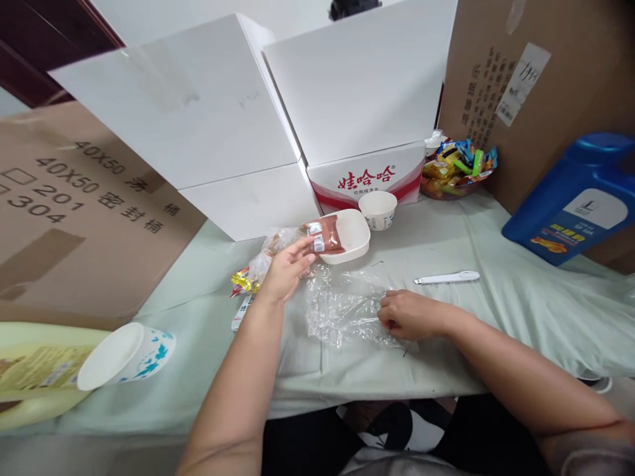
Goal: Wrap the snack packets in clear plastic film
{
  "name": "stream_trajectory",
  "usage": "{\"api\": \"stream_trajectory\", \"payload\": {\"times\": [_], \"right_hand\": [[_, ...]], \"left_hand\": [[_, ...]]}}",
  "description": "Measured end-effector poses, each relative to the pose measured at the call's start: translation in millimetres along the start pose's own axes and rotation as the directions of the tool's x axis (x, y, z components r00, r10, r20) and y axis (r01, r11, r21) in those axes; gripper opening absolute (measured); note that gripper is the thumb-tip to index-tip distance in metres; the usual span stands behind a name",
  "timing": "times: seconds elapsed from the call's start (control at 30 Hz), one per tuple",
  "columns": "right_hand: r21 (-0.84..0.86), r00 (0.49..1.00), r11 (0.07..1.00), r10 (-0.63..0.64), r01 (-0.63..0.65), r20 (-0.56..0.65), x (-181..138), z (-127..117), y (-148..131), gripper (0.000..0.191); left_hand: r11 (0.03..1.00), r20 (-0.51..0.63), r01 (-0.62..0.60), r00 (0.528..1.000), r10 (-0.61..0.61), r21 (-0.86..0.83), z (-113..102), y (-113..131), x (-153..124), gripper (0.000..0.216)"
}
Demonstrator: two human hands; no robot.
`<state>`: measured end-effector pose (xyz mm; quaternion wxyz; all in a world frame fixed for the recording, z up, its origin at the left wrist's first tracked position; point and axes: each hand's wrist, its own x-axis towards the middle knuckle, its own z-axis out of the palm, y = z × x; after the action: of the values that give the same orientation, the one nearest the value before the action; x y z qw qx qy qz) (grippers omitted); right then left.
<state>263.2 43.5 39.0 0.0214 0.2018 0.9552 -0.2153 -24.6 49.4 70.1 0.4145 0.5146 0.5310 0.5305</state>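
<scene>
My left hand (286, 270) is closed on a brown snack packet (326, 237), holding it over the near rim of a white square bowl (354, 233). My right hand (407, 314) rests on the pale green tablecloth (446, 330) with its fingers pinched on the edge of a crumpled clear plastic bag (342, 307). More wrapped snacks, one with a yellow wrapper (245, 281), lie under and left of my left hand.
A small white paper cup (378, 209) stands behind the bowl. A white pen-like tool (446, 277) lies to the right. White cartons (278, 112), a snack basket (456, 168), a blue jug (575, 198), a tipped cup (126, 354) and a yellow bottle (34, 373) ring the table.
</scene>
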Motion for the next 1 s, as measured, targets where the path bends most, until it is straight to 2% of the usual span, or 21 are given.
{"api": "stream_trajectory", "payload": {"times": [0.1, 0.13, 0.17, 0.2, 0.23, 0.27, 0.33, 0.37, 0.43, 0.5, 0.57, 0.63, 0.67, 0.7, 0.77, 0.8, 0.9, 1.0], "right_hand": [[0.0, 1.0, 1.0, 0.004, -0.004, 0.002, -0.1, -0.3, -0.3, 0.014], [0.002, 1.0, 1.0, 0.001, -0.001, 0.001, -0.3, -0.8, -0.5, 0.014], [0.005, 1.0, 1.0, -0.003, 0.003, 0.001, -0.9, -1.8, -0.8, 0.013], [0.012, 1.0, 1.0, -0.006, 0.006, -0.001, -1.8, -3.3, -1.0, 0.013], [0.025, 1.0, 1.0, 0.0, 0.0, -0.002, -3.3, -5.5, -1.1, 0.013], [0.045, 1.0, 0.999, 0.016, -0.017, 0.002, -5.5, -8.6, -1.0, 0.013], [0.113, 0.997, 0.991, 0.06, -0.065, 0.042, -11.7, -17.0, 0.5, 0.013], [0.16, 0.994, 0.984, 0.071, -0.083, 0.08, -15.2, -21.9, 2.1, 0.012], [0.282, 0.986, 0.955, 0.053, -0.097, 0.159, -21.0, -31.1, 6.9, 0.011], [0.387, 0.988, 0.916, 0.056, -0.109, 0.147, -21.9, -35.6, 12.7, 0.013], [0.423, 0.978, 0.886, 0.21, -0.189, -0.002, -15.7, -31.9, 17.0, 0.018], [0.453, 0.903, 0.846, 0.393, -0.281, -0.174, -4.2, -20.4, 18.0, 0.024], [0.489, 0.872, 0.821, 0.44, -0.294, -0.214, 2.3, -13.0, 17.1, 0.028], [0.538, 0.868, 0.795, 0.449, -0.279, -0.214, 8.4, -5.7, 15.7, 0.036], [0.645, 0.912, 0.734, 0.386, -0.211, -0.14, 17.7, 5.9, 12.7, 0.056], [0.694, 0.932, 0.693, 0.35, -0.192, -0.091, 20.2, 9.0, 12.2, 0.06], [0.81, 0.945, 0.553, 0.328, -0.193, 0.001, 19.7, 5.7, 19.0, 0.045], [0.891, 0.908, 0.434, 0.413, -0.132, -0.067, 10.6, -9.3, 38.9, 0.039]], "left_hand": [[0.967, -0.058, -0.102, 0.991, 0.119, 0.235, 8.9, -0.4, 9.7, 0.052], [0.942, -0.006, -0.134, 0.99, 0.143, 0.306, 12.0, -0.3, 6.5, 0.046], [0.922, 0.109, -0.156, 0.986, 0.125, 0.354, 14.8, -0.1, 0.3, 0.041], [0.911, 0.275, -0.162, 0.96, 0.056, 0.38, 17.4, 0.0, -7.9, 0.039], [0.906, 0.461, -0.147, 0.885, -0.058, 0.396, 19.6, -0.4, -17.2, 0.038], [0.898, 0.606, -0.125, 0.776, -0.177, 0.423, 21.2, -1.6, -26.7, 0.038], [0.888, 0.735, -0.035, 0.577, -0.356, 0.458, 22.6, -6.4, -42.6, 0.033], [0.889, 0.75, 0.043, 0.519, -0.41, 0.456, 22.4, -9.9, -48.1, 0.031], [0.88, 0.753, 0.232, 0.457, -0.474, 0.414, 21.1, -17.9, -54.6, 0.032], [0.856, 0.741, 0.337, 0.436, -0.511, 0.392, 20.1, -24.8, -56.6, 0.033], [0.844, 0.724, 0.332, 0.438, -0.534, 0.421, 20.7, -29.1, -57.0, 0.03], [0.843, 0.713, 0.289, 0.45, -0.538, 0.453, 22.8, -30.6, -57.5, 0.023], [0.845, 0.711, 0.266, 0.456, -0.535, 0.464, 24.0, -30.6, -58.0, 0.02], [0.847, 0.71, 0.242, 0.466, -0.529, 0.473, 25.3, -30.3, -58.6, 0.017], [0.852, 0.707, 0.19, 0.486, -0.514, 0.489, 27.3, -29.5, -59.7, 0.013], [0.851, 0.706, 0.17, 0.491, -0.51, 0.497, 28.1, -29.2, -60.2, 0.013], [0.845, 0.704, 0.144, 0.49, -0.514, 0.516, 29.3, -29.6, -60.8, 0.013], [0.84, 0.695, 0.146, 0.498, -0.519, 0.523, 29.6, -32.1, -61.1, 0.014]]}}
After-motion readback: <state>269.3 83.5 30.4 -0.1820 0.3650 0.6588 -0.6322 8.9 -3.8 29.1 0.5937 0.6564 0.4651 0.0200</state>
